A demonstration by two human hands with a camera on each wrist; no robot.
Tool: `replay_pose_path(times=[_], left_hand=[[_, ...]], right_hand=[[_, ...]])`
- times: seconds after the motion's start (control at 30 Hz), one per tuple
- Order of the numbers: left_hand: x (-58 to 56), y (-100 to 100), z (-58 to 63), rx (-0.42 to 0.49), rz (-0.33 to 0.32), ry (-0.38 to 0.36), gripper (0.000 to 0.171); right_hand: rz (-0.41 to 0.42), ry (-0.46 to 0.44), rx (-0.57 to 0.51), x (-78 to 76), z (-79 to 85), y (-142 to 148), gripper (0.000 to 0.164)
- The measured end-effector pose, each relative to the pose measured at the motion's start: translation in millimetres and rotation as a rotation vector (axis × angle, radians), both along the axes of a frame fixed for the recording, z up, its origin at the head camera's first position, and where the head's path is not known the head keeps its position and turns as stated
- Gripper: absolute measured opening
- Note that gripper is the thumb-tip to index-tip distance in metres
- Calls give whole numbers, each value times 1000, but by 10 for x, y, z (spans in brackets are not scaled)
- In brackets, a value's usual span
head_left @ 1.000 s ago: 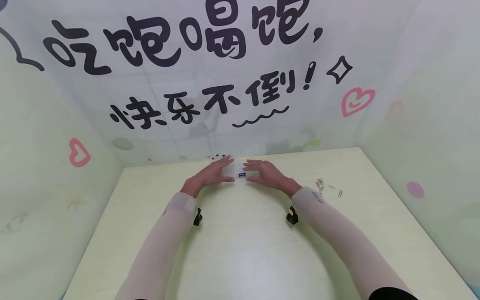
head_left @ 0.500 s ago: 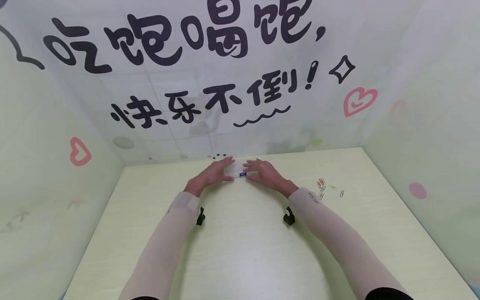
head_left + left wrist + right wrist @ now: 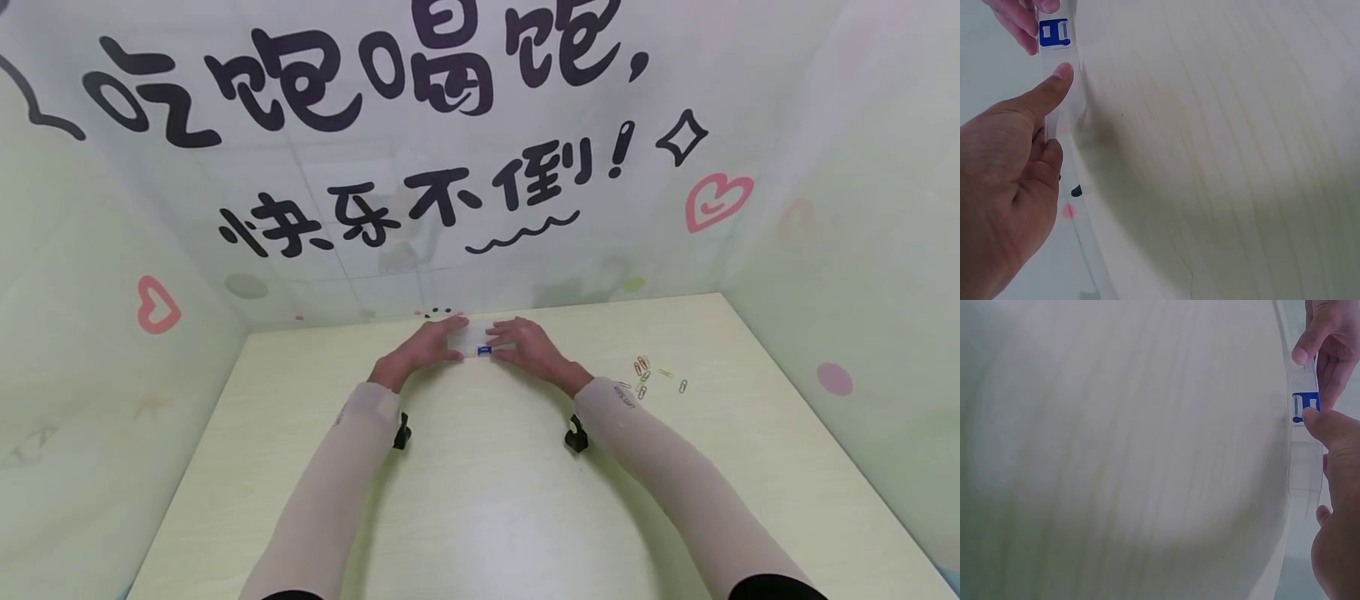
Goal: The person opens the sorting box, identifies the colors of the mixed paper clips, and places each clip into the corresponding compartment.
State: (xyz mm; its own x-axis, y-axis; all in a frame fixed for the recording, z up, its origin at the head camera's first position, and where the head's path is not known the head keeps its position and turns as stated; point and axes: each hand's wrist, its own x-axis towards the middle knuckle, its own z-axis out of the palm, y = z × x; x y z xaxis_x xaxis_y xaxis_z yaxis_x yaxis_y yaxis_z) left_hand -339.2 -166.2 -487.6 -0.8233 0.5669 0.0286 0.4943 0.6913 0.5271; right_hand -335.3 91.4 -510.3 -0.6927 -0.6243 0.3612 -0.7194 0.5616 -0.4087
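Observation:
A small clear plastic box [image 3: 467,338] with a blue latch [image 3: 484,351] on its front stands at the back of the table. My left hand [image 3: 420,348] grips its left end, the thumb on the front face and the fingers curled behind. From the other side my right hand [image 3: 534,350] holds the box, its thumb pressing on the blue latch in the right wrist view. The box's long clear front [image 3: 1305,465] shows there, running past the right thumb. Its contents cannot be made out, and the hands cover much of it.
Several coloured paper clips [image 3: 642,375] lie scattered on the pale wooden table [image 3: 480,483], right of the right hand. A printed cloth wall [image 3: 390,250] rises directly behind the box. Similar side walls [image 3: 847,275] flank the table.
My left thumb has drawn back slightly to the left along the box. The right forearm has shifted a little inward, uncovering more paper clips. The box stays in place.

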Motion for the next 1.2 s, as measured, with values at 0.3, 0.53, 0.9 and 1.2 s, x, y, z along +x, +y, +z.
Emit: replay_pose_path(times=[0.3, 0.53, 0.9, 1.2], left_hand=[[-18, -19, -3, 1, -11, -4, 70], [1, -23, 37, 3, -16, 1, 69], [-12, -16, 43, -5, -6, -13, 70], [-33, -14, 28, -18, -10, -7, 71]], right_hand=[[15, 50, -10, 7, 19, -19, 16], [-10, 42, 6, 11, 23, -41, 12], [-86, -7, -81, 19, -14, -127, 4], [-147, -82, -92, 57, -3, -157, 7]])
